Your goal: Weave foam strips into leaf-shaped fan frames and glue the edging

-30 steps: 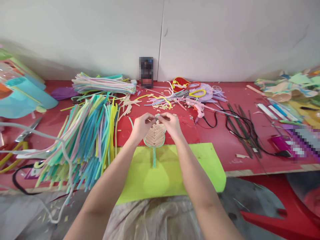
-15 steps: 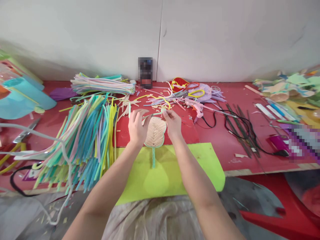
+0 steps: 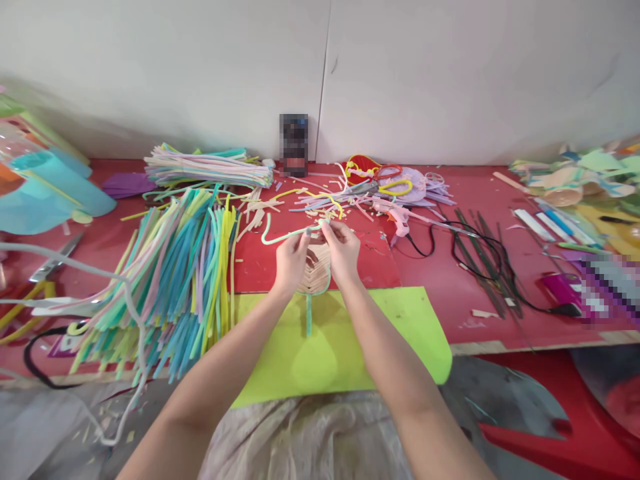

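Note:
Between my two hands runs a pale green pipe cleaner [image 3: 285, 237], its free end bent up on the left. My left hand [image 3: 291, 260] pinches it near the middle. The fingertips of my right hand [image 3: 341, 250] close on its right end, where a small pale curl shows. Just below my hands lies a beige leaf shape [image 3: 315, 277] made of pipe cleaners, with a green edge and a green stem [image 3: 309, 317]. My fingers partly cover its top. It rests over a red board [image 3: 255, 270] and a yellow-green sheet [image 3: 395, 333].
Bundled pipe cleaners [image 3: 175, 267] spread on the left, near scissors [image 3: 55, 260] and a white cable [image 3: 133, 307]. Behind are a phone [image 3: 294, 145] and yellow-handled scissors [image 3: 395, 188]. A pink glue gun [image 3: 397, 219], black cord [image 3: 453, 250] and dark sticks [image 3: 483, 267] lie right.
My left hand has moved right and slightly down along the pipe cleaner, closer to my right hand. More of the pipe cleaner's left end now shows. My right hand has barely shifted.

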`<state>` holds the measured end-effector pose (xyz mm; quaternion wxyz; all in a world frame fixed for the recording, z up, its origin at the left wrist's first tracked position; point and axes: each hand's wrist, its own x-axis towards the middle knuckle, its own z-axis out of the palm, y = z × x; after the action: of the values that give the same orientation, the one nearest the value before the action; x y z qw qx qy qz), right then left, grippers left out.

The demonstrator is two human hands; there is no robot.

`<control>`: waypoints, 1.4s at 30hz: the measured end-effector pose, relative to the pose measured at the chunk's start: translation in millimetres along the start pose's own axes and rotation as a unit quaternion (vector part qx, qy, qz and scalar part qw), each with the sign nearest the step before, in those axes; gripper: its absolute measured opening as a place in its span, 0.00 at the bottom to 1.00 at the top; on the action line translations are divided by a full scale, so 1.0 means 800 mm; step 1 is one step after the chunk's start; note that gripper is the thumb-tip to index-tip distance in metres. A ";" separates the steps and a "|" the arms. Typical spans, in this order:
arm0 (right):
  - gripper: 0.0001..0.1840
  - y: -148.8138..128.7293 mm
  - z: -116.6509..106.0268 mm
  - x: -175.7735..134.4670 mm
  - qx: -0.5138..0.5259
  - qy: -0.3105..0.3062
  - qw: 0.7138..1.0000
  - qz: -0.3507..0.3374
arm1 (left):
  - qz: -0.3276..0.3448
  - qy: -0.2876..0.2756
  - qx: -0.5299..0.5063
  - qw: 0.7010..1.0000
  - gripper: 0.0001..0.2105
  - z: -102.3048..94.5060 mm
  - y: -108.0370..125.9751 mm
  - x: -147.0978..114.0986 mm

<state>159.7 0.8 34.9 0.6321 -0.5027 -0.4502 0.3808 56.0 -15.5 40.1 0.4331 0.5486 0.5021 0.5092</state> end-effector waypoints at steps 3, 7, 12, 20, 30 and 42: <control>0.19 0.000 0.003 -0.001 0.036 -0.030 0.999 0.019 | -0.009 0.074 -0.065 0.995 0.17 0.003 -0.008 0.005; 0.17 0.000 0.003 0.000 0.072 -0.071 0.994 0.042 | -0.005 0.127 -0.096 0.987 0.14 -0.003 -0.009 0.010; 0.16 0.001 0.002 0.002 0.089 -0.081 0.991 0.063 | 0.020 0.136 -0.102 0.985 0.10 -0.009 -0.003 0.013; 0.15 0.000 -0.002 0.006 0.105 -0.059 0.990 0.069 | 0.050 0.116 -0.031 0.992 0.06 -0.012 -0.004 0.017; 0.12 -0.002 -0.012 0.007 -0.087 -0.086 0.986 -0.109 | 0.024 0.137 -0.111 0.984 0.10 -0.017 -0.010 0.021; 0.10 0.004 -0.006 -0.005 -0.281 -0.176 0.891 -0.311 | 0.161 0.187 0.200 0.948 0.08 -0.039 0.000 0.024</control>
<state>163.1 -3.5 30.9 0.4610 -0.4185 -0.7755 0.1041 24.2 2.1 45.5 0.1251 0.5927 0.5706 0.5545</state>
